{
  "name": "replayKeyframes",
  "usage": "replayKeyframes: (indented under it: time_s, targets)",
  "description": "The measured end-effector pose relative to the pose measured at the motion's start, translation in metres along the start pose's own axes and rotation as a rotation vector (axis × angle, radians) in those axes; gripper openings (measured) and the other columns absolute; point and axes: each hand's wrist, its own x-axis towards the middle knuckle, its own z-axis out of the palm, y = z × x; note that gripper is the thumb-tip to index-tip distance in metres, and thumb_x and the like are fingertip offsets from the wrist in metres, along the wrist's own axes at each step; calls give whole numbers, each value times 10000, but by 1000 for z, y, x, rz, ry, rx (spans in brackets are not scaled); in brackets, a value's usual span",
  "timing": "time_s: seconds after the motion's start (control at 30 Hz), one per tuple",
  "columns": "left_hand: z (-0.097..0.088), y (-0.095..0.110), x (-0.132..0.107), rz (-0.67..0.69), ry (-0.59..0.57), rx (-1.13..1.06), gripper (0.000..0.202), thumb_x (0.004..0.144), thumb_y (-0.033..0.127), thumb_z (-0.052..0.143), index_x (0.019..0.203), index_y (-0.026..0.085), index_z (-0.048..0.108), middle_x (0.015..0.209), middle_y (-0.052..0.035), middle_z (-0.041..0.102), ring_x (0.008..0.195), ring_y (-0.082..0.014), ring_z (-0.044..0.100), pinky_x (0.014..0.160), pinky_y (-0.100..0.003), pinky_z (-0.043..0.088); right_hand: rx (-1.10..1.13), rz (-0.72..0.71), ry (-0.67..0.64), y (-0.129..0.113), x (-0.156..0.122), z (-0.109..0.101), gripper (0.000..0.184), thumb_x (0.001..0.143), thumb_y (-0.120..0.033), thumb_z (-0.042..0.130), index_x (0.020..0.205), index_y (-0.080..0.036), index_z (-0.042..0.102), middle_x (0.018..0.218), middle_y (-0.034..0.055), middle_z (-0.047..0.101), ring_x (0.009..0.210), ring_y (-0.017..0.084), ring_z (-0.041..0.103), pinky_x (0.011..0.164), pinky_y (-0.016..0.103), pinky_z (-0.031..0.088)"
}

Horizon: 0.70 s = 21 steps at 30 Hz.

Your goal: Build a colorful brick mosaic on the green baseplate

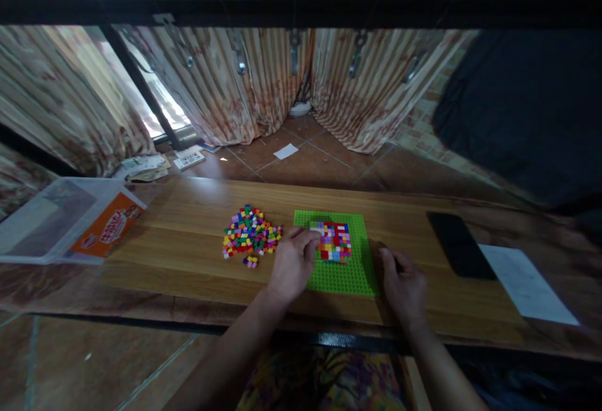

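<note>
On the brown wood-grain bench (188, 235), a lime-green, studded plastic baseplate (345, 280) lies flat, bearing a multicoloured block of small plastic bricks (337, 241). The bare left hand (292, 263) has its fingertips drawn together at the block's left edge; whether they pinch a brick, I cannot tell. The bare right hand (403, 284) curls just beside the baseplate's right edge, its grip also unclear. A heap of loose, multicoloured plastic bricks (251, 233) lies left of the baseplate, probably for easy reach
</note>
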Motion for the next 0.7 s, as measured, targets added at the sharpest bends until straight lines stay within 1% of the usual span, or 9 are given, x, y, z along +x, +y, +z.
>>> replayKeyframes:
  time_s: [0.07, 0.17, 0.23, 0.33, 0.47, 0.57, 0.7]
  targets:
    - [6, 6, 4, 32, -10, -48, 200, 914, 142, 503, 951, 206, 688, 942, -33, 684, 866, -122, 645, 798, -243, 524, -2, -4, -1, -2, 0, 0, 458, 888, -553, 487, 853, -155, 711, 875, 106, 719, 815, 234, 667, 743, 316, 488]
    - [13, 8, 8, 54, -23, -42, 202, 916, 131, 493, 948, 201, 680, 930, -32, 675, 862, -120, 643, 802, -244, 527, 17, -17, -6, -3, 1, 0, 455, 890, -548, 485, 847, -152, 705, 859, 99, 714, 801, 224, 662, 739, 308, 484]
    - [17, 8, 9, 61, -40, -4, 206, 923, 133, 476, 960, 201, 666, 937, -32, 666, 860, -124, 638, 806, -253, 529, 30, -24, -12, -4, 1, 0, 448, 893, -540, 485, 841, -151, 700, 841, 92, 709, 785, 215, 656, 727, 301, 478]
    - [20, 6, 10, 73, -92, 84, 215, 929, 130, 449, 1005, 202, 636, 997, -41, 651, 890, -137, 628, 823, -267, 530, 36, -32, -12, -3, 1, 1, 430, 895, -528, 491, 829, -155, 696, 831, 84, 703, 785, 212, 651, 720, 295, 472]
    - [21, 5, 10, 95, -131, 193, 238, 927, 118, 425, 1049, 206, 610, 1048, -44, 634, 914, -146, 615, 828, -276, 520, 6, -40, -9, -2, 1, 0, 425, 900, -520, 488, 822, -157, 696, 831, 84, 701, 780, 211, 650, 712, 293, 471]
    - [18, 7, 10, 117, -123, 254, 241, 928, 135, 435, 1044, 217, 629, 1040, -38, 642, 917, -156, 606, 832, -299, 499, -26, -45, -21, -3, 1, 0, 428, 906, -515, 480, 814, -156, 695, 816, 82, 697, 756, 206, 645, 685, 285, 462]
    - [18, 11, 11, 112, -46, 296, 209, 920, 206, 504, 977, 264, 696, 1015, -18, 670, 946, -179, 579, 850, -356, 438, -11, -56, -28, -2, 2, 0, 425, 907, -513, 477, 817, -157, 692, 841, 88, 704, 766, 208, 647, 691, 287, 462]
